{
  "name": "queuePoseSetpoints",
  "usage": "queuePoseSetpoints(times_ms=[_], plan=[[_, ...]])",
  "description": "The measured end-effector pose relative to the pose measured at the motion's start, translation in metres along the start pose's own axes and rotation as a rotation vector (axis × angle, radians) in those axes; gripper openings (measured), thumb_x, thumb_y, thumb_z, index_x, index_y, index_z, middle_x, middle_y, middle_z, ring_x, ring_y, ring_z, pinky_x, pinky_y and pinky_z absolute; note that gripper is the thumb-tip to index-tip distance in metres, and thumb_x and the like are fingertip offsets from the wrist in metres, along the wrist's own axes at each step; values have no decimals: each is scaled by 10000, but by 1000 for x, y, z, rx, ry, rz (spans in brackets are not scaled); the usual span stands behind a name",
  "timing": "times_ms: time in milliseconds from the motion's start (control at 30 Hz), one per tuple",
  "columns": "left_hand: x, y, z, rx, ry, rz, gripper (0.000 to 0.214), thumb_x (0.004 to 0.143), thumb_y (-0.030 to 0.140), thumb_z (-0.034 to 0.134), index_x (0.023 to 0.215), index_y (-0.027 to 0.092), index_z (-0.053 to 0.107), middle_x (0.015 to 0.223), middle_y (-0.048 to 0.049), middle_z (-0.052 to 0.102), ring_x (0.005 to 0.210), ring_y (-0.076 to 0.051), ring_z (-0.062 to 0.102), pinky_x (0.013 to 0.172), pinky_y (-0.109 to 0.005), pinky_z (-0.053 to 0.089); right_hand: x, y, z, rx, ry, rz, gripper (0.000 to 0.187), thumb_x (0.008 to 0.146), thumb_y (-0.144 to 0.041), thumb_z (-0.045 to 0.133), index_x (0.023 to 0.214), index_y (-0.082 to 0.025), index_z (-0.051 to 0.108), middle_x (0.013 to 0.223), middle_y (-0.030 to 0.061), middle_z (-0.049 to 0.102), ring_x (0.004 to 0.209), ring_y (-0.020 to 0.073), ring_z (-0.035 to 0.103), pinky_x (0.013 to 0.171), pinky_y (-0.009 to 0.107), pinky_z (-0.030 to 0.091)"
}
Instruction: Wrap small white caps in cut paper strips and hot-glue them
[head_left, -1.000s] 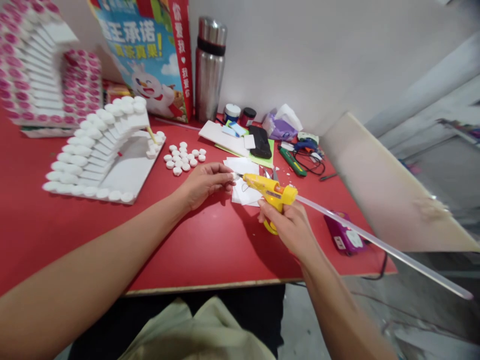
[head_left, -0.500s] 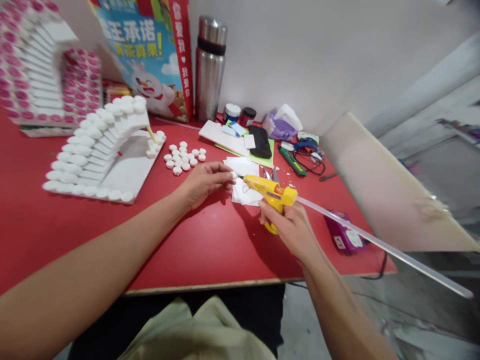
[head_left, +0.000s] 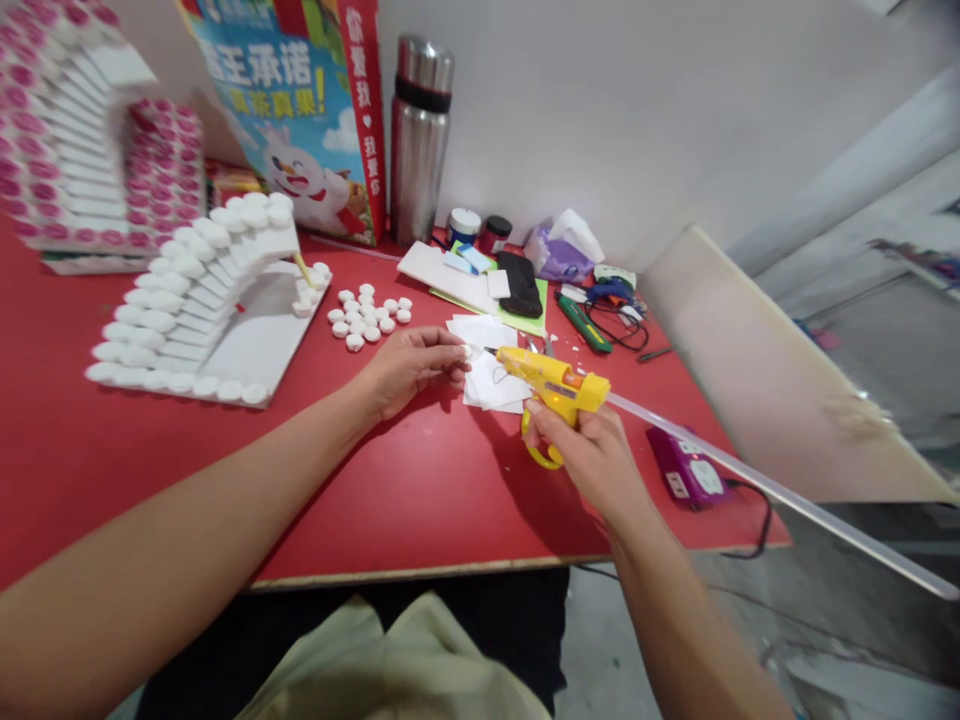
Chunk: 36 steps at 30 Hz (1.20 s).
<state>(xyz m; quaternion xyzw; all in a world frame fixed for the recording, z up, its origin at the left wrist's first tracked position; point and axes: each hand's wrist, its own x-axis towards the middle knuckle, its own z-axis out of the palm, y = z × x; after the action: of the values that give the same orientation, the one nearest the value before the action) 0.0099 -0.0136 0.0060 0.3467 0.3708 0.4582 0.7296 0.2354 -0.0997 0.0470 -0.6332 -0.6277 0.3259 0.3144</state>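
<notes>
Between the fingertips of my left hand (head_left: 420,368) is a small white disc (head_left: 468,352). My right hand (head_left: 589,445) is wrapped around the handle of a yellow hot glue gun (head_left: 551,378), whose dark nozzle points left at the disc, a short gap apart. A long clear glue stick (head_left: 750,475) juts from the gun's back. Under the nozzle lie white paper pieces (head_left: 491,385). Left of my left hand sits a cluster of white discs (head_left: 364,318). Farther left stands a white curved staircase model (head_left: 217,330) edged with rows of the same kind of disc.
A pink-and-white model (head_left: 45,165), a colourful bag (head_left: 300,110) and a steel flask (head_left: 421,140) stand at the back. Jars (head_left: 463,225), a green-handled tool (head_left: 583,322) and a purple power socket box (head_left: 686,470) lie rightward. A pale board (head_left: 787,370) rises along the right edge.
My right hand has drawn the glue gun slightly to the right, so its nozzle is farther from the disc. My left hand stays almost in place.
</notes>
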Motion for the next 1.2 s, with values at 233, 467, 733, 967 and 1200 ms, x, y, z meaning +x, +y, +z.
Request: queuePoseSetpoints(times_ms=[233,467,733,967,1200], plan=[[0,1,2,-2,0,9,142,772,95,844,816,86,709,705,-56,721,573,-117,675,641,-245,592,-1,4,7,-46,-27,-7,498,955,-545,619,608,-189,662,661,41,663,699,193,619,693,315,425],[-1,2,3,1,1,15,122,786,84,819,802,89,698,680,-48,716,568,-119,673,630,-246,597,0,5,6,-20,-19,-12,497,955,-545,630,612,-185,659,660,42,669,693,191,625,691,312,432],[-1,1,2,0,-2,13,126,775,94,831,808,94,710,695,-46,719,566,-114,672,636,-247,603,0,7,5,-14,-25,-23,497,966,-546,630,620,-189,649,656,38,651,687,187,615,677,303,433],[0,0,1,6,-21,25,179,741,110,858,826,90,702,707,-47,713,579,-125,678,632,-262,598,1,7,5,-23,-29,-18,499,966,-545,628,616,-189,641,651,37,643,671,182,597,655,300,424],[0,-2,1,5,-48,37,161,736,87,828,828,86,696,692,-43,708,562,-130,676,622,-272,603,3,2,4,-9,-3,17,498,954,-532,638,593,-189,622,626,24,626,624,162,576,624,298,417]])
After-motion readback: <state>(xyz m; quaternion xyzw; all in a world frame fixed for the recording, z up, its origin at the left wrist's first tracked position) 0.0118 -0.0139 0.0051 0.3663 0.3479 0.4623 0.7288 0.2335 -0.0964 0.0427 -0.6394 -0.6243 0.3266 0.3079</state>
